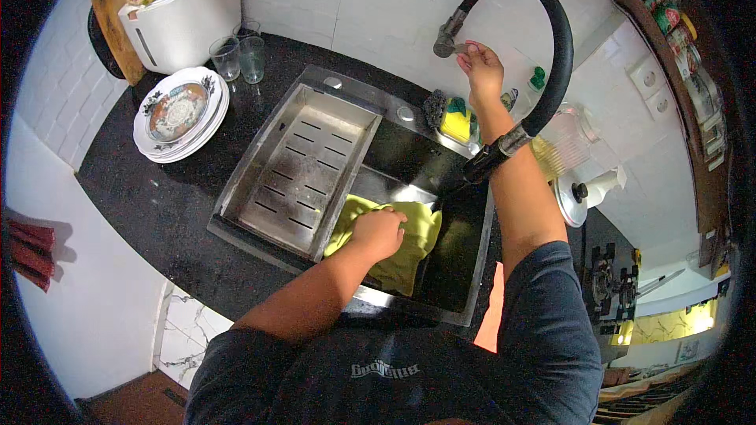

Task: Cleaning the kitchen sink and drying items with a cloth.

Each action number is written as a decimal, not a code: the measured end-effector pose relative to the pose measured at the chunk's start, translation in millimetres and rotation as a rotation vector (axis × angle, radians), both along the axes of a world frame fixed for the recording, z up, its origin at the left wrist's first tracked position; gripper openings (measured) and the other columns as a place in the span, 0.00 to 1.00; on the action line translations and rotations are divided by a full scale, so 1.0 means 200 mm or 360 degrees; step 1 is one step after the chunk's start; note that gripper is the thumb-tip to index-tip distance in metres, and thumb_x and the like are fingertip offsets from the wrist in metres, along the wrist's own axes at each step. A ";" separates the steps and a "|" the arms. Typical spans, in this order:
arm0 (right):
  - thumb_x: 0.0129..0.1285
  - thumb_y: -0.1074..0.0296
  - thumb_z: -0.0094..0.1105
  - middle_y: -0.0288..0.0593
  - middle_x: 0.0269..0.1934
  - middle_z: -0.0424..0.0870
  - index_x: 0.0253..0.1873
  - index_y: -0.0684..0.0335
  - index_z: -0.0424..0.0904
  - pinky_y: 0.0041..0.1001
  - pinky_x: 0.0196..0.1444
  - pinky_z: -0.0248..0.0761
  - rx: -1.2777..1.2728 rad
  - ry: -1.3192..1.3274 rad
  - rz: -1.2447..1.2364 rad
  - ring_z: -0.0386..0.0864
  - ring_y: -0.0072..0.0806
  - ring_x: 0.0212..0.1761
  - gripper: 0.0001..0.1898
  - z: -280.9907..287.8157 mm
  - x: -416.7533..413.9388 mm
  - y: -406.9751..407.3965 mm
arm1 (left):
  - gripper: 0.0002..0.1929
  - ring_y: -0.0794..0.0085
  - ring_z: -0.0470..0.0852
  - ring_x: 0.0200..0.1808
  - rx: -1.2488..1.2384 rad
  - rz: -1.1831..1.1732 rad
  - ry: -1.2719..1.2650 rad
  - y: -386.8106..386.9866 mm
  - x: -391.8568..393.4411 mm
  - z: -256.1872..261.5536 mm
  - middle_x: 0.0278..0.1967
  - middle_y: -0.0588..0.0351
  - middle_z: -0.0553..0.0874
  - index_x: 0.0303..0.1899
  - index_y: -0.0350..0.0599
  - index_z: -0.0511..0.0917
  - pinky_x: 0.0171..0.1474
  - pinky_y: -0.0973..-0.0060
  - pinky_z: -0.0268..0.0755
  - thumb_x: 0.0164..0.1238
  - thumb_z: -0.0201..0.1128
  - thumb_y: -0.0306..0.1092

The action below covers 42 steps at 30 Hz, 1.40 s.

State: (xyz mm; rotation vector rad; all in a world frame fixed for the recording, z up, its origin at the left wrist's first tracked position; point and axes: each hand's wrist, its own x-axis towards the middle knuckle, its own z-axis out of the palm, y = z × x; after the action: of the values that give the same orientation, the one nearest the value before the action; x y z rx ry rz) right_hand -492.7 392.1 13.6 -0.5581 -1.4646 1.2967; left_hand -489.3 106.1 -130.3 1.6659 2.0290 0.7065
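My left hand is closed over a yellow-green cloth in the dark kitchen sink. The cloth lies bunched against the colander's right side, its lower part hanging into the basin. Up by the wall, my right hand pinches the small metal lever of the faucet between thumb and fingers. A black flexible hose arches above that arm. No stream of water is visible from the faucet.
A steel colander tray covers the sink's left half. Stacked plates, drinking glasses and a white bin stand to the left. Behind the sink are a yellow sponge and a grey scrubber. A pot lid stands at right.
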 end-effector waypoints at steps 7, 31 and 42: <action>0.62 0.65 0.50 0.40 0.33 0.75 0.43 0.67 0.72 0.25 0.42 0.72 -0.0076 0.0059 0.0024 0.75 0.27 0.33 0.11 -0.03 0.00 -0.08 | 0.14 0.58 0.79 0.39 -0.0058 -0.0034 0.0069 0.05 0.00 -0.01 0.40 0.52 0.79 0.43 0.52 0.76 0.40 0.62 0.71 0.53 0.57 0.38; 0.59 0.68 0.48 0.38 0.25 0.72 0.32 0.66 0.70 0.22 0.27 0.66 -0.0520 -0.1146 0.1032 0.72 0.22 0.27 0.07 -0.58 0.75 -0.49 | 0.18 0.73 0.77 0.32 0.0574 -0.0356 -0.0648 0.49 0.21 0.89 0.35 0.55 0.78 0.47 0.41 0.68 0.39 0.73 0.71 0.59 0.58 0.40; 0.56 0.69 0.53 0.41 0.29 0.77 0.40 0.66 0.69 0.24 0.29 0.72 -0.0462 -0.1455 0.1543 0.75 0.26 0.26 0.09 -0.67 0.67 -0.62 | 0.12 0.81 0.73 0.36 0.0423 -0.0533 -0.0911 0.33 0.10 0.85 0.32 0.61 0.76 0.41 0.41 0.68 0.39 0.79 0.67 0.62 0.58 0.35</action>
State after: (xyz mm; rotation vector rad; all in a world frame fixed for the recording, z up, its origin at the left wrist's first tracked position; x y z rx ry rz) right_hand -358.4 267.4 -121.0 -0.7054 -2.4938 2.1881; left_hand -469.7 171.2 40.3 1.6383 1.2691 1.1993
